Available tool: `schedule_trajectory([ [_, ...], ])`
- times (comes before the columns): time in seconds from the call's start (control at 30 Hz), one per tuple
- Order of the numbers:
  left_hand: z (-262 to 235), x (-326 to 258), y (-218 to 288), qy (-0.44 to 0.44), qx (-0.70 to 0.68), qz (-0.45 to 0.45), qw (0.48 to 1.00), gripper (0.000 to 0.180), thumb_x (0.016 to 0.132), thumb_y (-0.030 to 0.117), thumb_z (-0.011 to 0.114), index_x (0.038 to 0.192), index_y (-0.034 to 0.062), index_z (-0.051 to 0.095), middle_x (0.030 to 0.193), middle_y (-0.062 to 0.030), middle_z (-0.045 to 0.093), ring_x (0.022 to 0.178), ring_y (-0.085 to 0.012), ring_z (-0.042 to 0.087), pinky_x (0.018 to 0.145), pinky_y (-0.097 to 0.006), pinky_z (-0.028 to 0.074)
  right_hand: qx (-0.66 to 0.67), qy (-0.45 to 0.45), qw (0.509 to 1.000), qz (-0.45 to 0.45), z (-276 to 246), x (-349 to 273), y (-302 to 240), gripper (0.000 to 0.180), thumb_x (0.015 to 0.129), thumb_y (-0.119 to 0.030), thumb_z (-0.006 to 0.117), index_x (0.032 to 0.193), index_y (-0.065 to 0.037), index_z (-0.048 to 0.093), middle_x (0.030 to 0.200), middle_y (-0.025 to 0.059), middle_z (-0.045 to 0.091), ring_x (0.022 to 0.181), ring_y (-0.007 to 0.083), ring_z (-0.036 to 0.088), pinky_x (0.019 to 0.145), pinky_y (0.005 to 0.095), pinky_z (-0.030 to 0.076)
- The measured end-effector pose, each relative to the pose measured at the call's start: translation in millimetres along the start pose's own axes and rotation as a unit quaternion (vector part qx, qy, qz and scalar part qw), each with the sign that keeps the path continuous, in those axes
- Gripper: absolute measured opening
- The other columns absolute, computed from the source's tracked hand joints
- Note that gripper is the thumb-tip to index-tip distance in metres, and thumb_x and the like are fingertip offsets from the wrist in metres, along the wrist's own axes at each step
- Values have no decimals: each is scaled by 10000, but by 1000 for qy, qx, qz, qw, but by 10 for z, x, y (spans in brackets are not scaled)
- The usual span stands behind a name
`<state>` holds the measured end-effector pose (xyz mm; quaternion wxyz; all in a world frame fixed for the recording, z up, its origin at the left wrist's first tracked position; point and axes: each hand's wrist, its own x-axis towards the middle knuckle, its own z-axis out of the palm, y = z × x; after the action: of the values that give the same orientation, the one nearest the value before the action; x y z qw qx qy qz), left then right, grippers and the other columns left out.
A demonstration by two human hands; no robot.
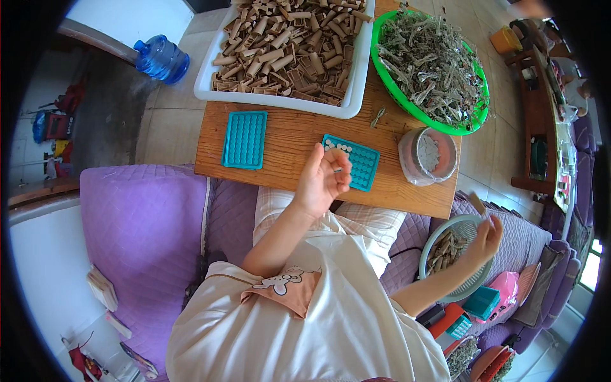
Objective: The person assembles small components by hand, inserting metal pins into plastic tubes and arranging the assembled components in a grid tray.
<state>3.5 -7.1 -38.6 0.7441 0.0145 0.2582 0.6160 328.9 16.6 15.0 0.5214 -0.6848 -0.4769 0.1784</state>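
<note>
My left hand [326, 180] is raised above the teal tray of small round cavities [359, 167], fingers loosely curled and apart, nothing visible in them. Several small white discs [338, 146] sit in the cavities along that tray's far left part; my hand hides some of the rest. My right hand [489, 239] is over the rim of a pale green-grey basket [468, 223] at the right. Its fingers are bent together at the end of a small tan piece [477, 204], which looks pinched at the tips; the contact is hard to make out.
On the wooden table [293, 134] stand stacked teal trays [244, 140], a white bin [203, 76] of brown half-tubes, a green basin [385, 76] of clear, wiry pieces, and a tub [414, 165] of white bits. A blue water jug [163, 59] is on the floor.
</note>
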Motion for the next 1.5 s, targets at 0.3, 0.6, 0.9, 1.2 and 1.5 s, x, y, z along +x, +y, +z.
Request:
schedule_trajectory([
  [0.3, -157, 11, 198, 114, -1, 70, 991, 52, 819, 150, 478, 826, 101, 495, 723, 1, 499, 619, -99, 462, 542, -218, 394, -543, -170, 813, 123, -826, 106, 1074, 328, 771, -284, 533, 995, -45, 545, 936, 190, 577, 866, 344, 550, 728, 375, 433],
  [0.6, -264, -138, 186, 83, 67, 266, 958, 229, 727, -98, 358, 656, 119, 382, 501, 24, 335, 393, -61, 262, 372, -199, 195, -137, -299, 940, -88, 1120, -79, -353, 188, 775, -89, 536, 948, -22, 563, 790, 153, 602, 741, 216, 599, 635, 281, 456],
  [0.9, -288, -190, 225, 30, 10, 257, 966, 247, 628, -139, 324, 629, 101, 380, 500, 8, 351, 409, -74, 280, 380, -205, 207, -381, -377, 818, -207, 2371, -217, -48, 149, 737, -14, 444, 860, 3, 528, 750, 241, 577, 743, 374, 576, 629, 428, 479],
  [1.2, -219, -154, 102, 10, 136, 189, 972, 224, 663, -125, 345, 679, 93, 392, 536, 6, 370, 455, -83, 324, 433, -206, 256, -328, -408, 830, -192, 2456, -183, 156, 136, 712, -101, 524, 698, 29, 563, 730, 247, 573, 692, 391, 567, 607, 430, 476],
  [1.5, -198, -109, 17, 46, 154, 163, 974, 218, 672, -125, 404, 730, 85, 407, 579, 0, 421, 522, -91, 413, 504, -212, 331, -240, -433, 855, -157, 2380, -233, 119, 196, 742, -170, 530, 783, 18, 568, 720, 202, 586, 702, 356, 574, 618, 419, 457],
])
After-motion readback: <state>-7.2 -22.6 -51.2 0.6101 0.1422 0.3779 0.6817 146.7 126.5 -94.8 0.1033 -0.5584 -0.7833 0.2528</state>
